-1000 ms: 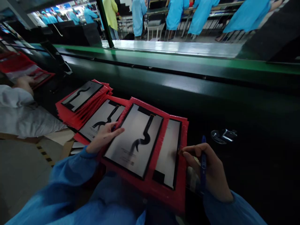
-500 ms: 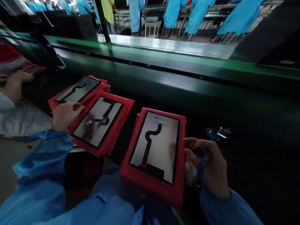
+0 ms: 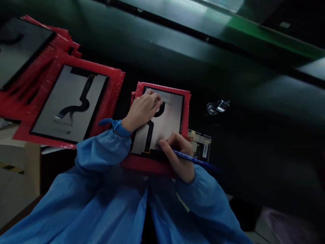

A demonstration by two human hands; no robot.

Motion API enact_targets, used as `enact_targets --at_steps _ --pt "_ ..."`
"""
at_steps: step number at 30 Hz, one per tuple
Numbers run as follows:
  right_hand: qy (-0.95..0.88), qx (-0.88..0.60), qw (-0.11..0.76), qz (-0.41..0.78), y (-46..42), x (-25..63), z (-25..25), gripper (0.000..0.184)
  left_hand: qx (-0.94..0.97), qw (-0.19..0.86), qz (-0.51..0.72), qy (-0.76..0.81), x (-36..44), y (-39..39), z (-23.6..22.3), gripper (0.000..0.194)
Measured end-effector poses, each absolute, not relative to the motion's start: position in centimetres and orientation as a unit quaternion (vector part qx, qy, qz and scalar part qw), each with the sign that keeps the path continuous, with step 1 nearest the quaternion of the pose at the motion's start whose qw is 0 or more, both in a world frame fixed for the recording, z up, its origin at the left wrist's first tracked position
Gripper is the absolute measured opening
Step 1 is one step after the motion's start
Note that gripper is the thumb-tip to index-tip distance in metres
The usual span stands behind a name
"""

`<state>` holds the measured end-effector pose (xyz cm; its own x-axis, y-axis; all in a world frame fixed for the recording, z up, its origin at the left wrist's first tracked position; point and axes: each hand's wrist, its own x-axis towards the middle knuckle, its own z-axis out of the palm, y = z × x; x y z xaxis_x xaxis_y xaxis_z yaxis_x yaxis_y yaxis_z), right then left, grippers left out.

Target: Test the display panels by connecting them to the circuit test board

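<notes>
Head view: left hand (image 3: 141,112) sits on the display panel (image 3: 169,127) in a red bubble sleeve (image 3: 162,87), centre frame, fingers (image 3: 153,100) resting flat, not gripping. Right hand (image 3: 177,156) has its fingers clenched on a blue pen (image 3: 194,157), tip near the panel's lower edge. Pin the panel steady, write lightly.

The person is dressed in a bright blue gown (image 3: 119,210) of thin, faintly sheened fabric, closed down the front by a dark centre opening at the bottom middle of the frame. Its loose sleeves bunch into soft folds. The left sleeve (image 3: 103,149) gathers at an elasticated cuff (image 3: 114,126) with a small tab sticking out. The right sleeve (image 3: 200,193) gathers the same way. The left hand (image 3: 142,110) and right hand (image 3: 177,152) are bare.
</notes>
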<state>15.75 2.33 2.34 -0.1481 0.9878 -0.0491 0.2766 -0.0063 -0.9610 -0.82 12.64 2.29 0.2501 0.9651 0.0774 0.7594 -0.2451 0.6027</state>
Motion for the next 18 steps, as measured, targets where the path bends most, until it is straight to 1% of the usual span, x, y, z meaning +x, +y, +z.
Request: enact_targets --at_steps 2,4,11,15,18 --pt "-0.612 -0.524 0.363 0.467 2.5 15.2 1.3 0.04 0.755 0.218 0.23 0.574 -0.8 13.3 1.6 0.031" --pt "-0.63 -0.518 0.354 0.458 2.5 15.0 0.8 0.038 0.765 0.224 0.228 0.559 -1.0 13.4 1.6 0.034" --pt "-0.668 -0.525 0.32 0.418 2.3 14.7 1.1 0.033 0.771 0.241 0.223 0.545 -1.1 12.8 1.6 0.031" --pt "-0.671 -0.523 0.313 0.422 2.1 14.8 0.6 0.034 0.769 0.26 0.226 0.538 -1.2 13.0 1.5 0.019" --pt "-0.637 -0.542 0.341 0.428 1.7 15.2 0.6 0.037 0.767 0.291 0.224 0.527 -1.5 13.2 1.7 0.013"
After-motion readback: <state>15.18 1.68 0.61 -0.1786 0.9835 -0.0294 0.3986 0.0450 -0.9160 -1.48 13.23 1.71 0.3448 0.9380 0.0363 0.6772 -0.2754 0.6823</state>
